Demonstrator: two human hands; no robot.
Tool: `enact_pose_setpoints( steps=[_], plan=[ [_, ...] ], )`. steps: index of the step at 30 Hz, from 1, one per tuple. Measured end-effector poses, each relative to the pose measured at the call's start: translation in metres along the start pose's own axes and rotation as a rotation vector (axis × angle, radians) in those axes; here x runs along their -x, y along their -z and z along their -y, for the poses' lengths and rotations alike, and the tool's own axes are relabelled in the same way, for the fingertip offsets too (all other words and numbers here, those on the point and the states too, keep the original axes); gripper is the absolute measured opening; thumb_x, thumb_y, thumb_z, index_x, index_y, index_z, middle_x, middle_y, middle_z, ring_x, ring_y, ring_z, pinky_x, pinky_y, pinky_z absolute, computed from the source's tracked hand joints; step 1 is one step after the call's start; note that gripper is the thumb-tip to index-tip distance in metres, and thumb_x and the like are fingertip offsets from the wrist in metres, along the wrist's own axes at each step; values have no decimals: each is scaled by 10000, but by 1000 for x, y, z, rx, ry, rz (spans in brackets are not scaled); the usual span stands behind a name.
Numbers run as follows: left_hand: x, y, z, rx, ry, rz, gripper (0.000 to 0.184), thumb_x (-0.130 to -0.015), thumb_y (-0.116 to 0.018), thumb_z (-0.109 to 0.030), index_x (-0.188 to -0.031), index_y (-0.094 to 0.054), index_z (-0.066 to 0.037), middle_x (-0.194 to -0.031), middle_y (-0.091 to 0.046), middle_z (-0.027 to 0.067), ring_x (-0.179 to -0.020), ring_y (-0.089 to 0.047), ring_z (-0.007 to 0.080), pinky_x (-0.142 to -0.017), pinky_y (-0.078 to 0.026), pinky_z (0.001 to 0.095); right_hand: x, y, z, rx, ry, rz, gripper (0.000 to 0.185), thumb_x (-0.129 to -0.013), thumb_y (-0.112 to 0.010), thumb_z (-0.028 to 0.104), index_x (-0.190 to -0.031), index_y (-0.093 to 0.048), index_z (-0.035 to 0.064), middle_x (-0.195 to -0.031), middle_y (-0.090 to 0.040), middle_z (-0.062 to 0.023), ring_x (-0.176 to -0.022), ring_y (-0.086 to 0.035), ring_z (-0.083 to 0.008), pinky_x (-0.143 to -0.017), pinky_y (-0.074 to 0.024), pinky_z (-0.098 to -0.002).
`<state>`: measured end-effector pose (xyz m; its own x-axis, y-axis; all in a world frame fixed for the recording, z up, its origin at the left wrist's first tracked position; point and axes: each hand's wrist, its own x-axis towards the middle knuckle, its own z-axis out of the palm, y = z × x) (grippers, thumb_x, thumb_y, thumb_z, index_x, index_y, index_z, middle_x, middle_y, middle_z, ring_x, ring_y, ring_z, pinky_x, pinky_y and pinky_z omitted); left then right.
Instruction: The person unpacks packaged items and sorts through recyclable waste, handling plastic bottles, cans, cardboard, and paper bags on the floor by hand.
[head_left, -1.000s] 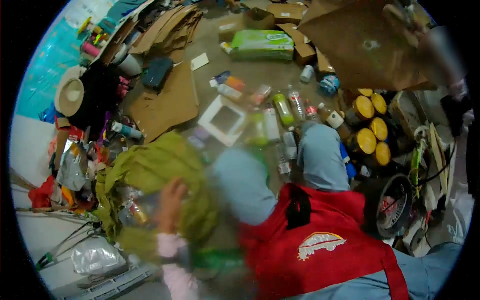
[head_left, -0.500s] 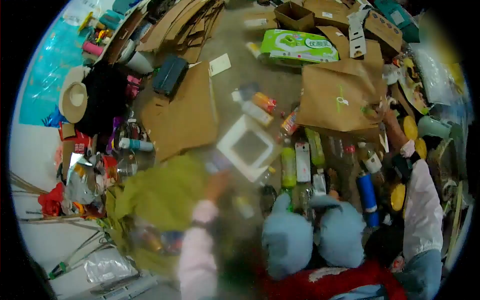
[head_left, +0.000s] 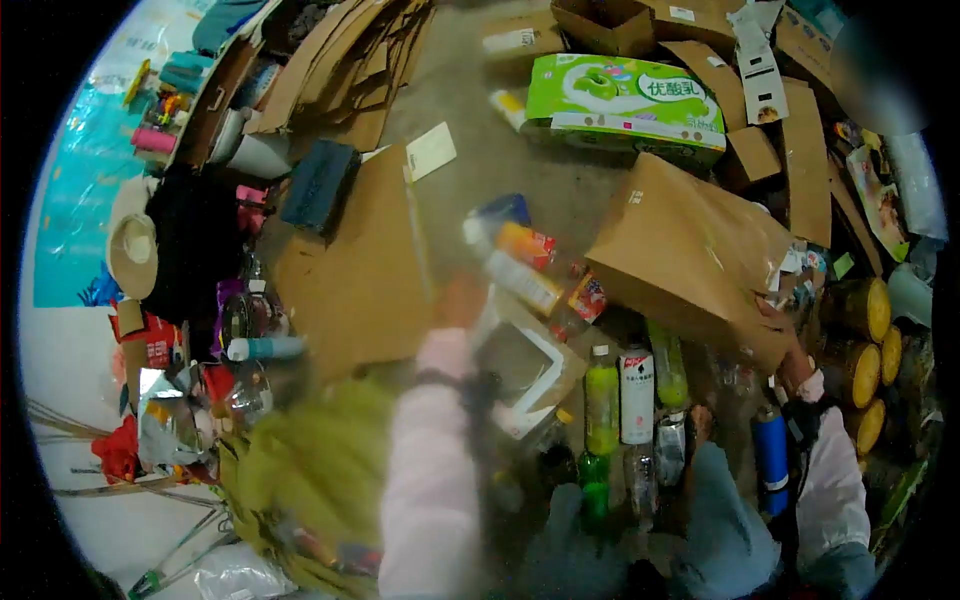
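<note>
My right hand (head_left: 787, 335) grips the lower right edge of a large brown paper bag (head_left: 690, 260), which is tilted above the floor. My left hand (head_left: 461, 300) is reached forward and smeared by motion, so its fingers cannot be made out. It is beside a white frame-like box with a clear window (head_left: 545, 355), partly behind my forearm. Just beyond lie a white bottle with an orange and red label (head_left: 525, 245) and another bottle with a white label (head_left: 522, 282). A bottle with a red label (head_left: 587, 297) is close to the bag's left corner.
Bottles stand or lie near my knees, including a green-yellow one (head_left: 602, 400) and a white can (head_left: 636, 395). A green carton (head_left: 630, 100) lies ahead. Flattened cardboard (head_left: 350, 280) and olive cloth (head_left: 320, 460) are at left; cut logs (head_left: 868, 310) are at right.
My left hand has moved forward and slightly right, past the olive cloth. The paper bag has turned in my right hand, so its green logo no longer shows. The camera view has shifted.
</note>
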<state>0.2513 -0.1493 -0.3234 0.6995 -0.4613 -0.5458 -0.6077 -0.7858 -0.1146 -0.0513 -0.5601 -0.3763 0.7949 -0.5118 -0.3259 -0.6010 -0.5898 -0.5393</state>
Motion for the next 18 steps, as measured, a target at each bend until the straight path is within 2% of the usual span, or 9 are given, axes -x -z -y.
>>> enact_pose_setpoints(
  steps=[2,6,9,10,11,13,14,16,18],
  plan=[
    [-24,-38,-1,110,25,-100,197,-750,-568,-215,-866,-596,-58,-899,-606,162,-877,-587,313,-770,-479,381,3,-3,-2,-31,-5,0,281,-847,-536,231,-1027,-508,16,-967,-581,-171,-834,-576,-287,-710,-450,-383],
    [-121,-139,-17,526,18,-383,314,-793,-545,-271,-1019,-527,-54,-997,-575,169,-958,-550,309,-811,-454,388,11,-3,-8,-83,-30,-6,295,-848,-537,233,-1044,-502,16,-975,-581,-162,-841,-576,-277,-716,-451,-378],
    [-201,-128,-76,1023,-17,-286,471,-825,-524,-324,-1189,-432,-39,-1125,-528,179,-1073,-496,303,-852,-430,397,17,1,-13,-114,-55,-15,305,-849,-538,235,-1057,-497,15,-982,-581,-156,-846,-576,-270,-721,-453,-374],
    [-161,-54,-107,774,-97,-77,521,-834,-512,-309,-1255,-380,-31,-1235,-443,210,-1174,-410,304,-949,-353,399,18,3,-14,-125,-65,-25,309,-849,-539,236,-1061,-495,15,-984,-581,-153,-847,-576,-267,-722,-453,-373],
    [-159,-53,-129,856,-268,-138,561,-825,-532,-297,-1281,-349,-26,-1278,-405,221,-1221,-353,320,-1016,-270,390,21,6,-16,-135,-73,-37,313,-849,-539,236,-1066,-493,15,-986,-581,-151,-849,-576,-265,-724,-453,-372],
    [-170,-30,-150,1015,-404,-54,550,-804,-558,-272,-1255,-386,-8,-1288,-391,226,-1242,-325,318,-1024,-264,376,28,14,-19,-151,-97,-59,320,-850,-540,238,-1074,-490,15,-990,-581,-147,-852,-576,-260,-727,-454,-369],
    [-186,-32,-152,959,-442,-149,533,-801,-561,-271,-1234,-408,1,-1276,-401,232,-1232,-336,325,-1016,-276,377,32,17,-19,-155,-110,-71,324,-850,-540,238,-1079,-489,15,-992,-581,-144,-854,-576,-257,-728,-455,-368],
    [-238,-52,-105,728,-258,-213,530,-786,-573,-270,-1212,-426,8,-1256,-415,240,-1216,-352,334,-1007,-288,382,38,21,-22,-160,-155,-89,331,-850,-541,239,-1087,-485,15,-996,-581,-140,-857,-576,-252,-731,-456,-366],
    [-242,-32,-76,533,-165,-358,546,-771,-586,-288,-1214,-432,-8,-1251,-418,224,-1183,-381,338,-978,-319,388,41,24,-24,-172,-182,-101,338,-851,-541,241,-1096,-482,15,-1000,-581,-136,-860,-576,-247,-734,-456,-363]
  ],
)
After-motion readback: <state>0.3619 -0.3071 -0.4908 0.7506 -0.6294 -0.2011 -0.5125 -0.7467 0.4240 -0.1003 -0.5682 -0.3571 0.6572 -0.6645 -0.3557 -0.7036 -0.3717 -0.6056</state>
